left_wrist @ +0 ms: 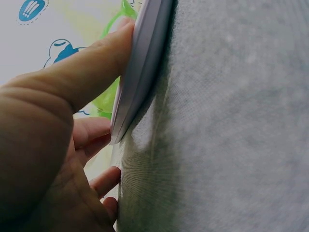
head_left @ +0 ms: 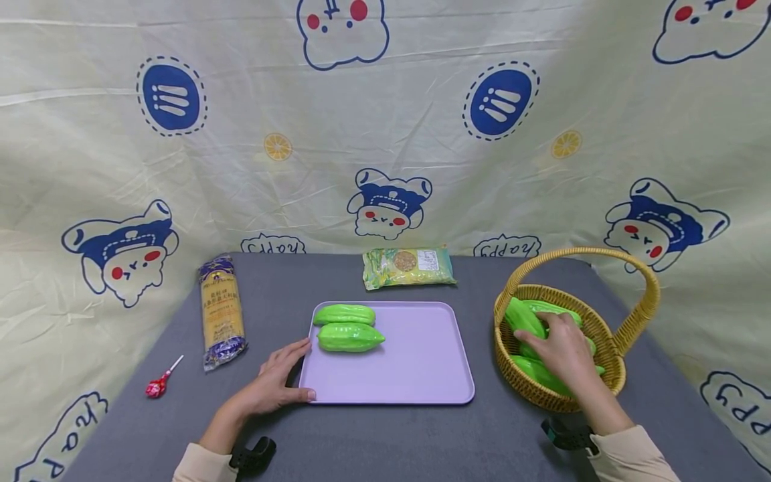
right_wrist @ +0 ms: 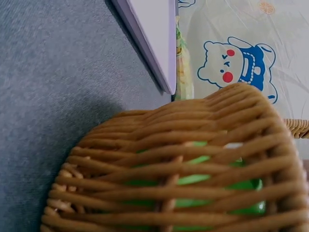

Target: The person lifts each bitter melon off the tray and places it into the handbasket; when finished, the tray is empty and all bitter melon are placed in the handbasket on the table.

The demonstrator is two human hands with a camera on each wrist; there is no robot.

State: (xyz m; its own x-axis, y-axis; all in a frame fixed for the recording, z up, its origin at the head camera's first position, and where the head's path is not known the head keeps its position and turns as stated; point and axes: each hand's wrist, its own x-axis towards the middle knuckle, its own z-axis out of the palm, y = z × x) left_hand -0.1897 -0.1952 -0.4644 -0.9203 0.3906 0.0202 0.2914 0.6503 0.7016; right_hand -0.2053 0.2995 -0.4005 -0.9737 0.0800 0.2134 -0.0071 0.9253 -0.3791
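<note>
Two glossy green star fruit, one behind the other, lie at the left of a lilac tray. My left hand rests against the tray's left side, its fingers fairly straight; in the left wrist view the thumb touches the rim. My right hand reaches into a wicker basket. Its thumb and fingers grip a tilted star fruit there, partly covered by the hand. Other star fruit lie around it. The right wrist view shows the basket wall, which hides that hand.
A yellow-green packet lies behind the tray. At the left are a long bag of pasta-like food and a red-wrapped lollipop. The basket's tall handle arches above its opening. A printed cloth hangs behind the grey table.
</note>
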